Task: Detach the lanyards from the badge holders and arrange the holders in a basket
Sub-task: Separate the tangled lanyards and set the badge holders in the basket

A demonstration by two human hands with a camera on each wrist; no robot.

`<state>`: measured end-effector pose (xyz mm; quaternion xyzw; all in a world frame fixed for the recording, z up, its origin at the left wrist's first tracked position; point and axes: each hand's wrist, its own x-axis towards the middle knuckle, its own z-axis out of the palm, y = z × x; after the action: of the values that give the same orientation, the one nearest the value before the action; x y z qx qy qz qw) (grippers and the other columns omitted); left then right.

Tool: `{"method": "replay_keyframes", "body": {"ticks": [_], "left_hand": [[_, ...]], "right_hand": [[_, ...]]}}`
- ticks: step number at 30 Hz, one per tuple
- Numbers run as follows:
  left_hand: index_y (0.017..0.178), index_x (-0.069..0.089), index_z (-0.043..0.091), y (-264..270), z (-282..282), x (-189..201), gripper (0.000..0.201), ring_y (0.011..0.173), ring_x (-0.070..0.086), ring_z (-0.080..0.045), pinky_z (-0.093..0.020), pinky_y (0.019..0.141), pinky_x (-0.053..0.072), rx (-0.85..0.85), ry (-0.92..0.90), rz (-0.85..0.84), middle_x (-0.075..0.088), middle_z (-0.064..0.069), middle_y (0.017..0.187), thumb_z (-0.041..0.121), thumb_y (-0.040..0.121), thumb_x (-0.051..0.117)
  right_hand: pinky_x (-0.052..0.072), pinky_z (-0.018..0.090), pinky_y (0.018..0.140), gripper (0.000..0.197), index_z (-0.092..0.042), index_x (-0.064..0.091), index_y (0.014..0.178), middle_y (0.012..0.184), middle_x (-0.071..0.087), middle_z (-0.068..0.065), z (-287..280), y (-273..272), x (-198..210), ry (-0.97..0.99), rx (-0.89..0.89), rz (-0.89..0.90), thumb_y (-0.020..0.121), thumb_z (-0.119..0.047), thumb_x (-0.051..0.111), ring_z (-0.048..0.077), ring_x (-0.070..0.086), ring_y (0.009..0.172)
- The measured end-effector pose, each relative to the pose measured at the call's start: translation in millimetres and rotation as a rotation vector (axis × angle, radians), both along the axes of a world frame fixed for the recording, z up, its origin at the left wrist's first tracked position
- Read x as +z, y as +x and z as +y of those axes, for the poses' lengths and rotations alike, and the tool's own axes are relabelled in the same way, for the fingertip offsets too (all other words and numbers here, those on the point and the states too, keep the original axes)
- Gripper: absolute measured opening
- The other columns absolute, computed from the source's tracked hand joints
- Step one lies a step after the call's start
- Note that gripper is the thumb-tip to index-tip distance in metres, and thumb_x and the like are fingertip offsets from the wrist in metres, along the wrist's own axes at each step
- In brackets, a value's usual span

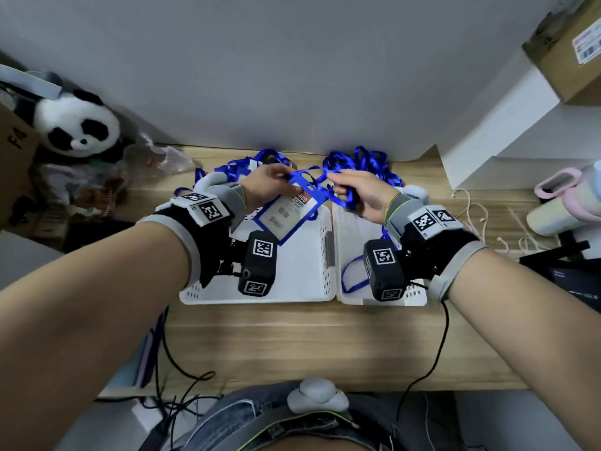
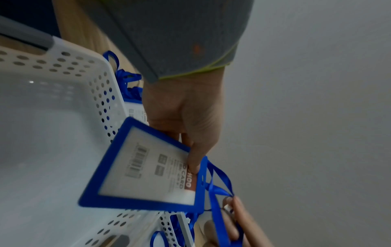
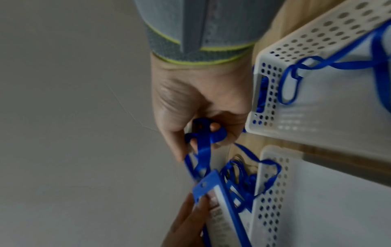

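Observation:
A blue-framed badge holder (image 1: 286,213) (image 2: 146,168) (image 3: 220,198) hangs above the left white basket (image 1: 302,281) (image 2: 42,133). My left hand (image 1: 266,187) (image 2: 190,127) pinches its top edge, thumb on the card face. A blue lanyard (image 1: 320,185) (image 2: 220,188) (image 3: 203,147) still runs through the holder's top slot. My right hand (image 1: 357,193) (image 3: 194,113) grips that lanyard, several loops bunched in its curled fingers. The right white basket (image 1: 351,288) (image 3: 317,93) holds a loose blue lanyard (image 1: 353,278) (image 3: 296,78).
A pile of more blue lanyards and holders (image 1: 357,161) lies on the wooden desk (image 1: 292,340) behind the baskets, against the grey wall. A plush panda (image 1: 78,125) and clutter sit at the left; a pastel bottle (image 1: 566,203) and cords at the right.

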<state>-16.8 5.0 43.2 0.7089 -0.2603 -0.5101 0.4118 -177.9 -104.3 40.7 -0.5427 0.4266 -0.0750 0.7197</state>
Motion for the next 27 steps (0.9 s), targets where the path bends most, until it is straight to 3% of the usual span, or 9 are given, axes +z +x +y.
{"method": "replay_keyframes", "body": {"ticks": [4, 9, 13, 17, 19, 22, 23, 25, 27], "left_hand": [[0.125, 0.054, 0.016, -5, -19, -9, 0.049, 0.094, 0.065, -0.026, -0.042, 0.088, 0.053, 0.089, 0.052, -0.050, 0.060, -0.008, 0.115, 0.012, 0.080, 0.072], [0.120, 0.057, 0.003, -6, -42, -19, 0.042, 0.087, 0.066, -0.023, -0.035, 0.077, 0.055, 0.112, 0.087, -0.004, 0.066, -0.013, 0.111, 0.015, 0.081, 0.071], [0.119, 0.055, 0.004, -7, -57, -26, 0.039, 0.090, 0.066, -0.023, -0.040, 0.083, 0.055, 0.151, 0.132, 0.036, 0.067, -0.013, 0.111, 0.023, 0.086, 0.066], [0.127, 0.049, 0.003, -12, -67, -37, 0.045, 0.074, 0.063, -0.014, -0.028, 0.062, 0.056, 0.188, 0.164, 0.071, 0.067, -0.009, 0.101, 0.024, 0.089, 0.062], [0.131, 0.046, 0.003, -14, -71, -43, 0.049, 0.073, 0.063, -0.014, -0.028, 0.061, 0.053, 0.184, 0.195, 0.085, 0.067, -0.008, 0.096, 0.025, 0.090, 0.061], [0.121, 0.053, 0.003, -19, -74, -50, 0.037, 0.074, 0.063, -0.015, -0.028, 0.063, 0.053, 0.155, 0.221, 0.097, 0.067, -0.014, 0.108, 0.025, 0.092, 0.058], [0.120, 0.054, 0.004, -20, -75, -51, 0.035, 0.073, 0.063, -0.015, -0.028, 0.064, 0.054, 0.149, 0.233, 0.104, 0.066, -0.013, 0.107, 0.025, 0.092, 0.057], [0.115, 0.055, 0.006, -23, -76, -53, 0.029, 0.074, 0.063, -0.016, -0.030, 0.068, 0.054, 0.135, 0.245, 0.117, 0.066, -0.011, 0.104, 0.024, 0.093, 0.055], [0.110, 0.055, 0.008, -27, -78, -54, 0.023, 0.075, 0.062, -0.016, -0.032, 0.073, 0.053, 0.120, 0.254, 0.137, 0.065, -0.010, 0.103, 0.024, 0.093, 0.055]], "right_hand": [[0.027, 0.015, 0.042, 0.021, -0.022, 0.050, 0.074, 0.056, 0.047, -0.008, -33, 4, 1, -0.157, -0.179, -0.028, 0.093, -0.014, 0.055, 0.002, 0.043, 0.044], [0.039, 0.018, 0.051, 0.019, -0.021, 0.053, 0.079, 0.061, 0.051, -0.006, -81, 6, 12, -0.119, -0.372, -0.201, 0.093, -0.009, 0.052, 0.004, 0.046, 0.051], [0.041, 0.016, 0.047, 0.020, -0.017, 0.055, 0.079, 0.060, 0.055, -0.006, -111, 6, 15, -0.112, -0.447, -0.282, 0.093, -0.003, 0.051, 0.007, 0.047, 0.056], [0.043, 0.019, 0.056, 0.014, -0.016, 0.056, 0.083, 0.070, 0.058, -0.003, -126, 6, -11, -0.058, -0.423, -0.174, 0.094, -0.008, 0.053, 0.009, 0.049, 0.064], [0.045, 0.024, 0.067, 0.004, -0.015, 0.057, 0.094, 0.082, 0.058, 0.000, -133, 7, -31, 0.018, -0.376, -0.074, 0.094, -0.013, 0.053, 0.011, 0.052, 0.071], [0.039, 0.032, 0.099, 0.036, -0.012, 0.048, 0.129, 0.116, 0.056, 0.006, -139, 4, -53, 0.101, -0.320, 0.121, 0.094, -0.020, 0.052, 0.020, 0.054, 0.107], [0.036, 0.032, 0.103, 0.044, -0.013, 0.041, 0.137, 0.128, 0.050, 0.010, -140, 3, -58, 0.103, -0.319, 0.162, 0.094, -0.021, 0.052, 0.025, 0.048, 0.121], [0.039, 0.033, 0.101, 0.053, -0.017, 0.026, 0.144, 0.130, 0.045, 0.017, -139, -2, -59, 0.114, -0.318, 0.171, 0.097, -0.019, 0.048, 0.032, 0.046, 0.126], [0.049, 0.032, 0.089, 0.046, -0.021, 0.025, 0.142, 0.115, 0.054, 0.016, -134, -13, -57, 0.160, -0.310, 0.115, 0.099, -0.016, 0.042, 0.030, 0.060, 0.107]]}}
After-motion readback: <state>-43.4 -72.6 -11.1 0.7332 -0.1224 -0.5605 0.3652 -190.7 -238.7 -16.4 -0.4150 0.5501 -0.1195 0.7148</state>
